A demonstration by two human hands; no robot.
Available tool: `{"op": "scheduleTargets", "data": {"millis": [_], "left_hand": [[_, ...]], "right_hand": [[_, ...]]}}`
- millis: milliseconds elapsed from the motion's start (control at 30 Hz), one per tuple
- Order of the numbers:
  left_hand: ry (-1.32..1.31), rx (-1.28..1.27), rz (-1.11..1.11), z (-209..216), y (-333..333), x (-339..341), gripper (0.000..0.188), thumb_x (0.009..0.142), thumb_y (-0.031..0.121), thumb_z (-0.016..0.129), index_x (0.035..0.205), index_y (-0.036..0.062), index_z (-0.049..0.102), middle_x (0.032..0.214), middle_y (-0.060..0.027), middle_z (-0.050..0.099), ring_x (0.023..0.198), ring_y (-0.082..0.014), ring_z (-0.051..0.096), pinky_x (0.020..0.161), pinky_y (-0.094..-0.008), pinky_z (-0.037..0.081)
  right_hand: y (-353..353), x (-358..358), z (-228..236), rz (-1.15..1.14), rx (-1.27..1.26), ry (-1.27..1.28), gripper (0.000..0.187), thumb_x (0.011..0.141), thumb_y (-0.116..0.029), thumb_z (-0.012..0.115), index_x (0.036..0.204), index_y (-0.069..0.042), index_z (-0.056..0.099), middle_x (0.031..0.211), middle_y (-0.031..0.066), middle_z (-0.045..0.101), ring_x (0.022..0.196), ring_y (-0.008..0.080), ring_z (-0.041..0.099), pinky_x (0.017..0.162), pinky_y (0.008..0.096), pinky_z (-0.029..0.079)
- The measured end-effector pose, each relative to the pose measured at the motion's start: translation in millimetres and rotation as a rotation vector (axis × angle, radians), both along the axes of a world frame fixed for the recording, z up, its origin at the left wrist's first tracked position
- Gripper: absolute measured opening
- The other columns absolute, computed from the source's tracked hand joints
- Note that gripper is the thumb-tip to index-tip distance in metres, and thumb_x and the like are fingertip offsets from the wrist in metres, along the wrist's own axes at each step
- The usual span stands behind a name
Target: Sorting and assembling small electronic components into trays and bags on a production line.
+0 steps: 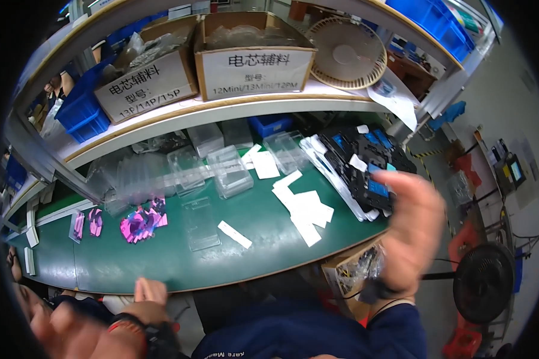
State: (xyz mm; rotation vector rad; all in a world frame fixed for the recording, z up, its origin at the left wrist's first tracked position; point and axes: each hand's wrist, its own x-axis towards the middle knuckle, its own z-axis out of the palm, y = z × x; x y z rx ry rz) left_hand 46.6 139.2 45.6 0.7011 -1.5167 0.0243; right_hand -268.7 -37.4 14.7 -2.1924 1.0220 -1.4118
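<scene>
My right hand (414,224) is raised at the right, beside the stacked black trays (356,158). Its fingers bend loosely leftward, slightly blurred, with nothing visible in them. Blue flat pieces (377,186) and white slips lie on these trays. At the lower left, my left hand (81,338) is smeared by motion below the bench edge, so its grip is unclear. A red cord and a dark band circle that wrist. Close to it, another hand (151,292) shows at the bench edge; whose it is I cannot tell. White paper slips (308,209) lie mid-bench.
Clear plastic trays (229,170) line the back of the green bench (132,263). Pink shiny pieces (142,223) lie at left. Cardboard boxes (254,69) and a round basket-like cover (348,54) occupy the shelf above. A black fan (484,281) stands at right.
</scene>
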Motion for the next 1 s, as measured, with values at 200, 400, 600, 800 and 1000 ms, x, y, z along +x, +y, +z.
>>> {"op": "scheduleTargets", "data": {"millis": [200,400,600,800,1000], "left_hand": [[0.407,0.624,-0.232,-112,-111,-17,0.04,0.081,-0.003,0.06,0.121,-0.0041,0.055,0.119,-0.0179,0.059,0.107,-0.0224,0.056,0.095,-0.0333,0.044],[0.304,0.848,0.006,-184,-157,-27,0.025,0.082,0.004,0.069,0.106,0.0006,0.067,0.109,-0.0124,0.065,0.097,-0.0214,0.062,0.084,-0.031,0.048],[0.234,0.803,0.229,-228,-184,-17,0.021,0.081,0.006,0.07,0.101,0.0007,0.068,0.103,-0.0139,0.066,0.098,-0.0277,0.063,0.086,-0.0348,0.049],[0.278,0.834,0.25,-241,-184,-10,0.018,0.08,0.003,0.07,0.098,-0.0001,0.067,0.103,-0.0148,0.066,0.094,-0.0294,0.064,0.083,-0.0344,0.05],[0.232,0.804,0.276,-237,-180,-7,0.017,0.08,0.002,0.07,0.097,-0.0001,0.068,0.103,-0.0151,0.067,0.094,-0.0292,0.065,0.083,-0.0345,0.05]], "right_hand": [[-141,57,-161,-0.076,0.102,0.435,0.048,0.079,-0.028,0.074,0.114,0.002,0.061,0.117,0.0181,0.06,0.11,0.037,0.052,0.094,0.0452,0.039],[-143,136,-180,0.172,0.224,0.479,0.063,0.075,-0.035,0.078,0.121,0.003,0.057,0.109,0.0239,0.063,0.103,0.0406,0.058,0.09,0.0441,0.047],[-136,198,-198,0.059,0.188,0.629,0.106,0.065,-0.054,0.079,0.141,0.007,0.035,0.121,0.0333,0.053,0.105,0.0435,0.055,0.086,0.0461,0.048],[-133,209,-196,0.05,0.462,0.642,0.113,0.064,-0.038,0.082,0.149,0.002,0.02,0.114,0.0288,0.048,0.106,0.0446,0.05,0.087,0.046,0.048],[-127,207,-191,-0.026,0.353,0.615,0.111,0.062,-0.028,0.08,0.149,0.003,0.018,0.11,0.0259,0.049,0.102,0.042,0.05,0.086,0.0453,0.046]]}}
